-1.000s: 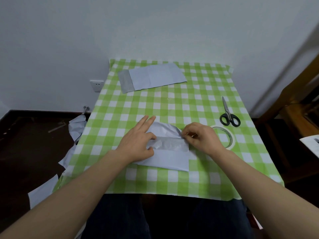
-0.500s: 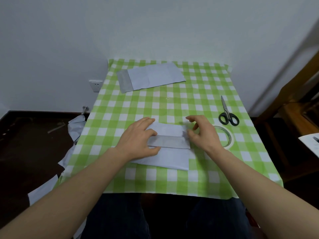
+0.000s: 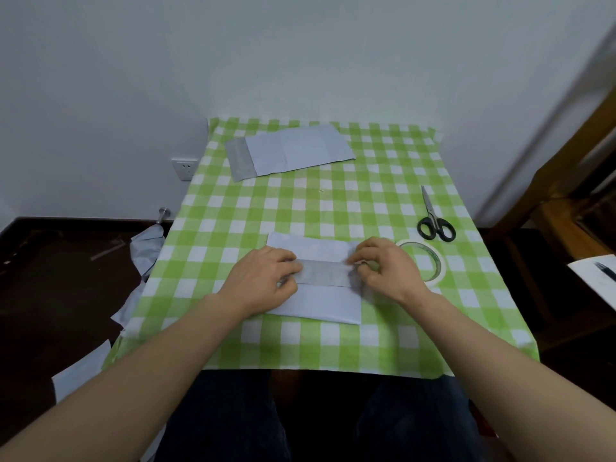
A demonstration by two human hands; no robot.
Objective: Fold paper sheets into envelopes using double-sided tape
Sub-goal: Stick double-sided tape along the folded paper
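Table [image 3: 333, 201]: green check cloth, work kept at the near edge, within reach. Folded sheet [image 3: 320, 303] lies flat there, long side across, so both hands reach its ends. Finished envelope [image 3: 293, 151] is parked at the far end, out of the way. Left hand [image 3: 263, 278]: fingers bent down onto the left end of the grey flap [image 3: 325, 273]; press or pinch, can't tell. Right hand [image 3: 383, 271]: thumb and forefinger closed on the flap's right end, likely squaring it before the tape bonds. Tape roll [image 3: 436, 261] sits just right of that hand, scissors [image 3: 433, 218] behind it, both handy for the next strip.
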